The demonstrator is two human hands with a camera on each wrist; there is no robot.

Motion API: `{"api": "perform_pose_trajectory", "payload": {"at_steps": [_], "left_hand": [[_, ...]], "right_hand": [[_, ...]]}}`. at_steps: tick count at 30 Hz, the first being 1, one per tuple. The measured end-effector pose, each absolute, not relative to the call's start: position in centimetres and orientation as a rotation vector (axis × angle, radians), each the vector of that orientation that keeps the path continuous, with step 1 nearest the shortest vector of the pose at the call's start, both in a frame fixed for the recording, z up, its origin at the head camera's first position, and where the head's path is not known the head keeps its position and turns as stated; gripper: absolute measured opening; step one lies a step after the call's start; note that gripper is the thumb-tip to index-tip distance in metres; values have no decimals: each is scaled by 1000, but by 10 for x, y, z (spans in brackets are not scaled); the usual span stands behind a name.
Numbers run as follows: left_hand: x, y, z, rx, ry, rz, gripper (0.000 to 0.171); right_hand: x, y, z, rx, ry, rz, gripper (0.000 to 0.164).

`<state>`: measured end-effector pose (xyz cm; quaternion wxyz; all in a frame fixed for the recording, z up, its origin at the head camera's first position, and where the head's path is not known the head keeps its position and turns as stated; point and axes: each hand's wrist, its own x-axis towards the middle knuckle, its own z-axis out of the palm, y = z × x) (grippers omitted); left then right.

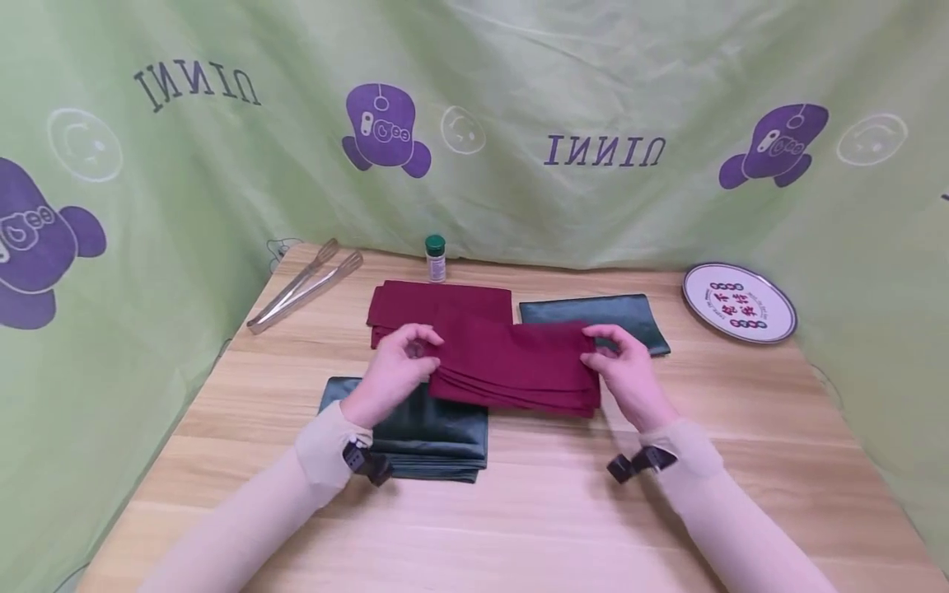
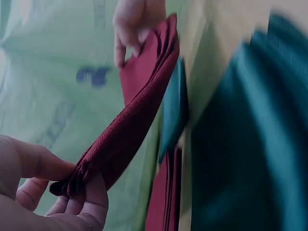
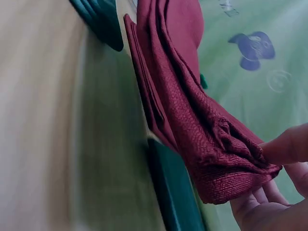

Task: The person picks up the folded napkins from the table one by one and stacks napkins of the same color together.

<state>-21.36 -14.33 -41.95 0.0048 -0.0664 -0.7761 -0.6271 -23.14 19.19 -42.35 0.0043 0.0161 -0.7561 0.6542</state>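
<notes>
A folded dark red cloth is held up off the table between both hands. My left hand pinches its left end, thumb on one side and fingers on the other, as the left wrist view shows. At the opposite end my right hand pinches the layered edge the same way; the folds of the cloth bunch near the thumb. Under my left forearm lies a folded dark green cloth. Another folded red cloth rests behind the held one, and a second green cloth lies behind on the right, partly covered.
Metal tongs lie at the table's back left. A small green-capped bottle stands at the back edge. The white plate with printed characters sits at the back right. A green patterned curtain surrounds the wooden table.
</notes>
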Motion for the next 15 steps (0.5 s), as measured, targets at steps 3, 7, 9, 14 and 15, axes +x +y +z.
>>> {"api": "perform_pose_trajectory", "payload": {"at_steps": [3, 7, 9, 14, 15], "left_hand": [[-229, -160, -424, -124, -2372, -1991, 24], [-246, -179, -427, -46, -2338, -1973, 24], [-254, -188, -426, -11, -2336, -1945, 24], [-276, -206, -426, 109, -2352, -1891, 25], [-280, -209, -427, 139, -2353, -1889, 25]], "right_hand": [[-249, 170, -424, 34, -2369, 2049, 42], [-270, 143, -423, 30, -2372, 2070, 42], [-280, 133, -422, 34, -2368, 2070, 42], [-306, 113, -425, 33, -2383, 2047, 42], [-310, 110, -427, 33, -2393, 2040, 42]]}}
